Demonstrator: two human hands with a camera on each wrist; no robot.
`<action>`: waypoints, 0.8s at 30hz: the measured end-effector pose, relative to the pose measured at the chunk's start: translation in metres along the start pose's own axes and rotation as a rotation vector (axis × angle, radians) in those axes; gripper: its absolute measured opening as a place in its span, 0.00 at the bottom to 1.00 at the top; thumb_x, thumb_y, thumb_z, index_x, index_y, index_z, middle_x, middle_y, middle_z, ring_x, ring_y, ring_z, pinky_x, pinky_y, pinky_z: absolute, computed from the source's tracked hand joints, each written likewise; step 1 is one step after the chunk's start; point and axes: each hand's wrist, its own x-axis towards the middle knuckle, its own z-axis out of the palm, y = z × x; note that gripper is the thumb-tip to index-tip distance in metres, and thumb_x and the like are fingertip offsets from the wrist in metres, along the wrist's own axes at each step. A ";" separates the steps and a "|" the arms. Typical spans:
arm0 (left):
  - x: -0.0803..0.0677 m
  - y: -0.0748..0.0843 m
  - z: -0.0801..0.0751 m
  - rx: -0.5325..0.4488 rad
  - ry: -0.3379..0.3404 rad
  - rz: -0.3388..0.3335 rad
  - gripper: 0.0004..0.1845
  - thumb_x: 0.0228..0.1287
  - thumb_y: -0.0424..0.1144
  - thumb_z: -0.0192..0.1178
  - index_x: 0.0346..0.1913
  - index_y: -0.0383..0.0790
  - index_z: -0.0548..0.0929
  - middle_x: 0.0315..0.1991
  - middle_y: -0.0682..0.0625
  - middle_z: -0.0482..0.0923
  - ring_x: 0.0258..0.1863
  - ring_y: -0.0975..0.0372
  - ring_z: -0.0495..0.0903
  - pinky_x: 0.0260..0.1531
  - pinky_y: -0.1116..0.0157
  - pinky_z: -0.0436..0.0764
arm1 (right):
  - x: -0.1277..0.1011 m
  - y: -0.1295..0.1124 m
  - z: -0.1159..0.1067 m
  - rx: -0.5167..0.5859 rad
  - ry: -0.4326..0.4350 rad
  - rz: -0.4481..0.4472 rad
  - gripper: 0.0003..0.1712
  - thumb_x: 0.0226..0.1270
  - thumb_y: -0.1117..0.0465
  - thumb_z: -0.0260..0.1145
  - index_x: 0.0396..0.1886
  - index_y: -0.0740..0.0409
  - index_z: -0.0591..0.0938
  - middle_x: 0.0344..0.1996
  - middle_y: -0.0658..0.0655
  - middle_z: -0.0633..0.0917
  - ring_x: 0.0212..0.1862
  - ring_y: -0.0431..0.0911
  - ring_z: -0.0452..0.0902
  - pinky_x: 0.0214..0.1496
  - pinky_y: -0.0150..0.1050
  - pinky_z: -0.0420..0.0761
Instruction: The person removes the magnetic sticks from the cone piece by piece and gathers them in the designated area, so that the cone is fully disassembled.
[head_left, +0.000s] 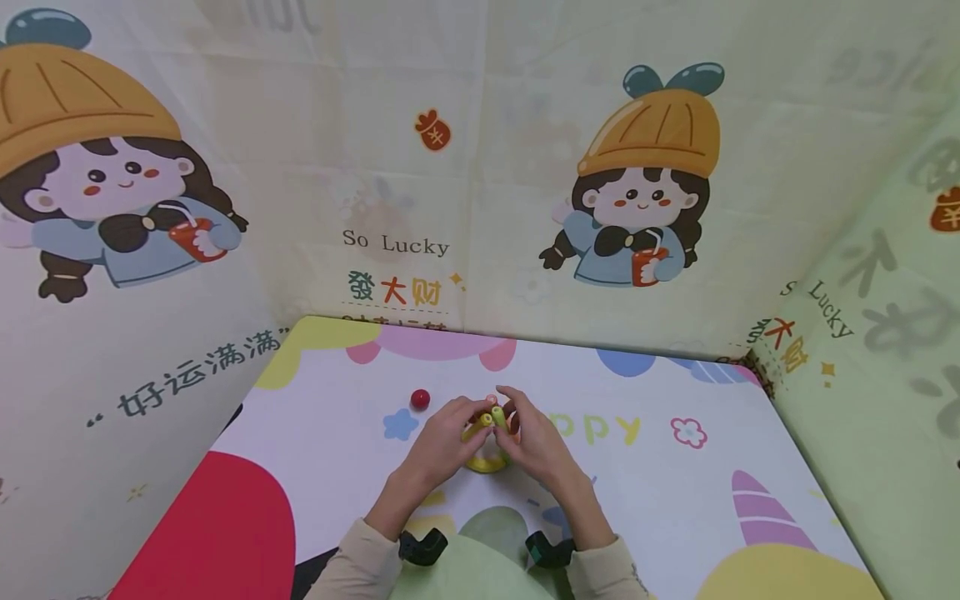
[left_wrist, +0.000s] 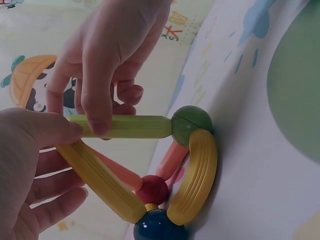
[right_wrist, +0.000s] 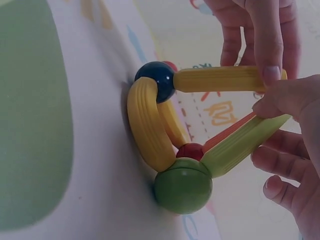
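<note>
A magnetic-stick frame stands on the table, with a blue ball [left_wrist: 159, 225], a green ball [right_wrist: 183, 186] and a red ball [left_wrist: 152, 190] at its base. Curved yellow sticks [right_wrist: 147, 125] join base balls. Three straight sticks lean up toward one another: yellow [left_wrist: 102, 182], light green [right_wrist: 240, 145] and orange-red [left_wrist: 120, 170]. My left hand [head_left: 442, 437] pinches the upper part of the yellow stick. My right hand [head_left: 538, 437] pinches the light green stick near its top. The sticks' upper ends are partly hidden by fingers in the wrist views.
A loose red ball [head_left: 420, 399] lies on the patterned table [head_left: 337, 467], beyond and left of my left hand. Printed cloth walls [head_left: 487, 200] enclose the table at the back and sides.
</note>
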 end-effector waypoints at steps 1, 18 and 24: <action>0.000 0.000 -0.001 -0.001 0.006 0.007 0.22 0.59 0.37 0.72 0.57 0.42 0.83 0.47 0.53 0.84 0.46 0.64 0.81 0.47 0.68 0.86 | 0.000 0.000 0.000 -0.005 -0.007 -0.003 0.35 0.62 0.64 0.70 0.69 0.57 0.70 0.38 0.51 0.82 0.34 0.45 0.77 0.31 0.28 0.76; -0.004 -0.009 -0.024 -0.017 0.001 -0.004 0.16 0.60 0.37 0.72 0.51 0.39 0.85 0.44 0.49 0.83 0.40 0.60 0.83 0.42 0.65 0.87 | 0.000 -0.002 -0.008 -0.079 -0.068 0.011 0.18 0.62 0.62 0.68 0.53 0.51 0.82 0.40 0.46 0.75 0.34 0.42 0.72 0.30 0.27 0.73; -0.011 -0.011 -0.032 -0.018 -0.002 -0.019 0.15 0.60 0.35 0.72 0.50 0.39 0.84 0.42 0.49 0.83 0.38 0.60 0.82 0.40 0.63 0.87 | -0.003 -0.004 -0.012 -0.070 -0.095 0.014 0.18 0.63 0.62 0.68 0.53 0.49 0.83 0.41 0.46 0.76 0.35 0.44 0.75 0.33 0.27 0.77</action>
